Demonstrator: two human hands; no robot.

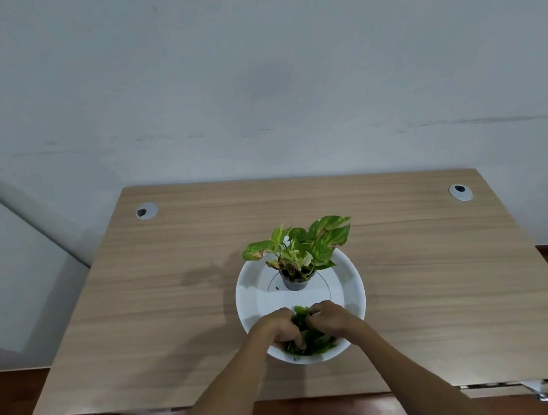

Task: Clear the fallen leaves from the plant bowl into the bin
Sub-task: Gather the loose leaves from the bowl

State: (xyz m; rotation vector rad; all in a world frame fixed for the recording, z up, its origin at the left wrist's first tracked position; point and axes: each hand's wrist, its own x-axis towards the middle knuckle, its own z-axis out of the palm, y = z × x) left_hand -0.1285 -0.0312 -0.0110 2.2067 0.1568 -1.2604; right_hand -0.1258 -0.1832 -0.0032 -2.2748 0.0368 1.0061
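Head view, looking down along two bare forearms reaching from the bottom edge toward the desk middle. Left hand [280, 327] and right hand [331, 317] meet over the near part of a white bowl [249, 300], fingers of both curled down into a heap of loose green leaves [311, 340], gathering them between the hands. Whether each hand has a firm grasp on leaves cannot be told; fingertips are buried in the pile. Leaf heap lies against the bowl's near wall, stretched roughly along the near-far line between the hands, some pieces poking up past the knuckles. Bowl is round, sits on a wood-grain desk [140, 310] close to its near edge. Farther in, at the bowl's back half, a small dark pot [295, 282] stands upright with a variegated plant [305, 245], stems rising and leaning away toward the wall. Beyond, two cable grommets [146, 211] at the desk's far corners, then pale wall.
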